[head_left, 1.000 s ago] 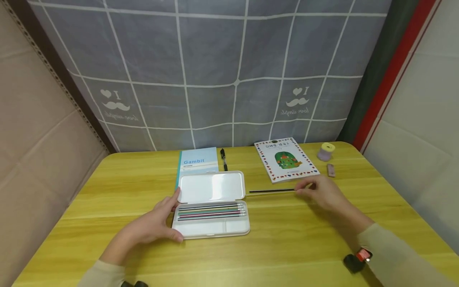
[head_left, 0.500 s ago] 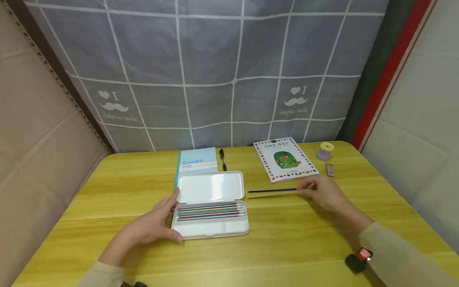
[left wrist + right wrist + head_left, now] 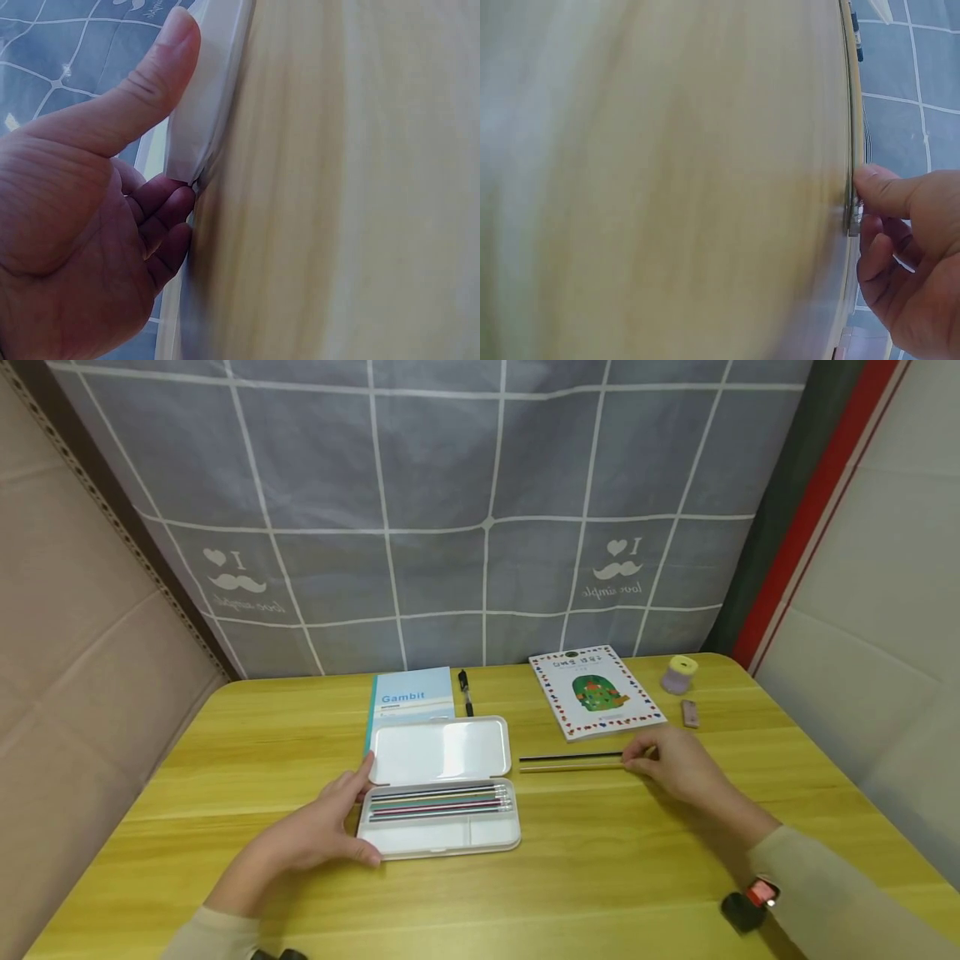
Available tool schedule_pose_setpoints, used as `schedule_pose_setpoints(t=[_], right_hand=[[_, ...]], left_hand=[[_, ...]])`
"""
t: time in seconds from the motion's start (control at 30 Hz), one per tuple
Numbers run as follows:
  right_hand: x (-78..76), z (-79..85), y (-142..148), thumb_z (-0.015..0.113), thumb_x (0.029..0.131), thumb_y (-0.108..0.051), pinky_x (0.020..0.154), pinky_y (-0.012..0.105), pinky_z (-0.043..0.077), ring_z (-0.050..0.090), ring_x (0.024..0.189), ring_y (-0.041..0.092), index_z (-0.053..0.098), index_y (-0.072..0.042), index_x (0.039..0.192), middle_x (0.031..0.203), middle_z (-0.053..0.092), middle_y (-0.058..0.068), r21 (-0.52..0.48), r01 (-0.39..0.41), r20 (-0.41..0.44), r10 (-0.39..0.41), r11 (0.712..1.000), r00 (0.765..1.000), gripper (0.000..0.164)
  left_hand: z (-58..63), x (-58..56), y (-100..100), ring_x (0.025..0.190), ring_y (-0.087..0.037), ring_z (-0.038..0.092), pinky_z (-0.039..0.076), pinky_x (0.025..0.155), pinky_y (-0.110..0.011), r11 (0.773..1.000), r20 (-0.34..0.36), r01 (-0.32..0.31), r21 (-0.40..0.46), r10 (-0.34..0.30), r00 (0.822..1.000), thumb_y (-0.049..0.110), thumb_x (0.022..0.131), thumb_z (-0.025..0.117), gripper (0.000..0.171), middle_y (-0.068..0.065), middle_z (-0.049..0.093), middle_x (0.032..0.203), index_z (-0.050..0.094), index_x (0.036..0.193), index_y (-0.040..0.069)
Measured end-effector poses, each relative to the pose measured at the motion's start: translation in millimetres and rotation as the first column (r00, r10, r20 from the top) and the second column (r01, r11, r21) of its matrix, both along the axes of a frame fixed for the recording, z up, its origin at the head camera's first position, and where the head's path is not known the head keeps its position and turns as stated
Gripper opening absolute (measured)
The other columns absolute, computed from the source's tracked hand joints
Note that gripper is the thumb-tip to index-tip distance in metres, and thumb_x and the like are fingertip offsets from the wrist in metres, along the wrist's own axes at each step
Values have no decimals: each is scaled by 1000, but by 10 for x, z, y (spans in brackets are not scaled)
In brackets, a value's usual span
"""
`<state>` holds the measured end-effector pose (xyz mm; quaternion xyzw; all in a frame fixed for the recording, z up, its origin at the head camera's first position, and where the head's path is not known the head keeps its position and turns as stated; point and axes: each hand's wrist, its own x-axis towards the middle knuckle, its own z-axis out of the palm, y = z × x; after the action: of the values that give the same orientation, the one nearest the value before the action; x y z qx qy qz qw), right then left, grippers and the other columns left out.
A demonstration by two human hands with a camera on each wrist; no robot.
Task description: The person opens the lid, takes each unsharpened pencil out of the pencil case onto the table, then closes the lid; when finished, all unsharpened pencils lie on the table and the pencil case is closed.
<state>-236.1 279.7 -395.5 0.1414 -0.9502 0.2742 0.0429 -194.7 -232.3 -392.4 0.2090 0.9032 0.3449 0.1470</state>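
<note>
Head view: the person's right hand (image 3: pixel 671 764) appears to pinch the pale pencil (image 3: pixel 570 767) at its 3 o'clock end. From the fingers the shaft extends toward 9 o'clock over the bench (image 3: pixel 600 860); whether it touches the surface cannot be told. The black pencil (image 3: pixel 570 757) lies nearly parallel, just beside it on the 12 o'clock side. The open pencil case (image 3: pixel 416 837) sits beyond the free tips, between 8 and 9 o'clock of the right fingers; its row of pencils (image 3: pixel 438 803) follows the same 9-to-3 axis. The left hand (image 3: pixel 322 831), farther from the pale pencil, grips the case's 9 o'clock end. The lid (image 3: pixel 412 752) covers the notebook's (image 3: pixel 412 687) 6 o'clock edge. Fingertips mask the held end; contact with the black pencil is unconfirmed.

Left wrist view: the thumb stretches toward 1 o'clock against the case, other fingers curled at its end; the interior is not visible.

Right wrist view: thumb and fingers close on a slim shaft, seen edge-on; which pencil shows is unclear.
</note>
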Motion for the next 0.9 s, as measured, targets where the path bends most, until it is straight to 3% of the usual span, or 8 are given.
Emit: schedule_pose_setpoints(t=[0.2, 0.9], right_hand=[[4, 4, -26, 80, 91, -7, 73, 37, 51, 60, 80, 13, 78, -14, 86, 88, 72, -2, 46, -9, -9, 9, 999, 1000, 9], [23, 8, -59, 81, 90, -8, 68, 35, 49, 58, 77, 13, 79, -16, 86, 89, 73, -1, 73, 20, -30, -18, 997, 999, 9]], left_hand=[[-3, 6, -5, 133, -35, 40, 26, 117, -66, 1000, 2, -5, -9, 5, 1000, 44, 71, 92, 142, -10, 49, 136, -4, 166, 1], [-21, -9, -8, 130, -33, 40, 26, 116, -66, 1000, 6, 4, -4, -4, 1000, 43, 72, 92, 141, -7, 49, 133, -5, 166, 2]])
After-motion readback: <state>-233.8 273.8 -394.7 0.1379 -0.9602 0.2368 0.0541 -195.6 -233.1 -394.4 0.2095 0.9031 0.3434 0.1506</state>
